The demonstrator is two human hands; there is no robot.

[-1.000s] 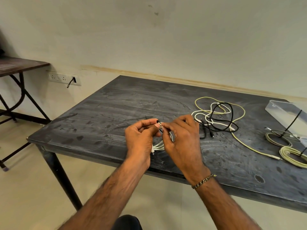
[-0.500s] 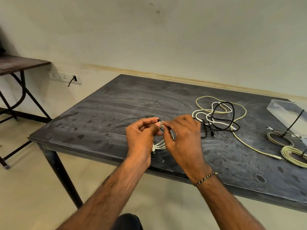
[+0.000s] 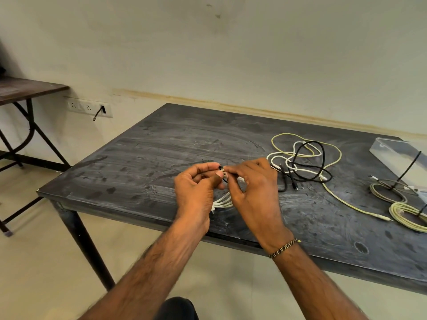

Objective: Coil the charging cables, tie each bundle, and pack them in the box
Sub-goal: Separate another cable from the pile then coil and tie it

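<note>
Both the left hand (image 3: 196, 190) and right hand (image 3: 251, 192) pinch 1 white cable bundle (image 3: 223, 200), apparently fastening a black tie (image 3: 220, 168).

Two hands (image 3: 196, 190) (image 3: 254, 192) held one white bundle (image 3: 223, 202). Right lay two tied coils (image 3: 388, 192) (image 3: 409, 215), one box (image 3: 397, 153), one loose tangle (image 3: 302, 160).

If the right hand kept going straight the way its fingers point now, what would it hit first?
The right hand points left, so it would likely meet the left hand first; both pinch the white cable bundle and black tie between them.
</note>
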